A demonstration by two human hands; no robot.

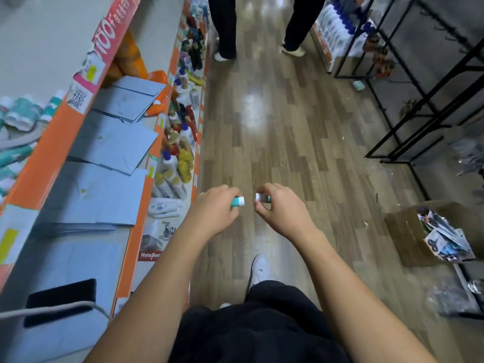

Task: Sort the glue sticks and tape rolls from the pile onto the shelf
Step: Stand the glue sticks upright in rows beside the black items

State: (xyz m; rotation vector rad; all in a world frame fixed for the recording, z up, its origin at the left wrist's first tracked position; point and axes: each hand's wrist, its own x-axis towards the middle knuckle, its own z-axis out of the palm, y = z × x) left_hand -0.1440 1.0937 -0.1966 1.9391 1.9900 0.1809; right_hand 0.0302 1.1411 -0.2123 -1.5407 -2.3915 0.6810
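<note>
Teal glue sticks (237, 201), 1 gripped in each hand (214, 208).

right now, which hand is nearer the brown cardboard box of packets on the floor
Right. The right hand is left of the brown cardboard box; the left hand is farther left, toward the orange shelf.

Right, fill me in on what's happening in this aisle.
A person stands in a shop aisle. The left hand grips one teal glue stick and the right hand pinches a second glue stick, both held over the wooden floor. The orange-edged shelf is at their left; neither stick is on it yet.
</note>
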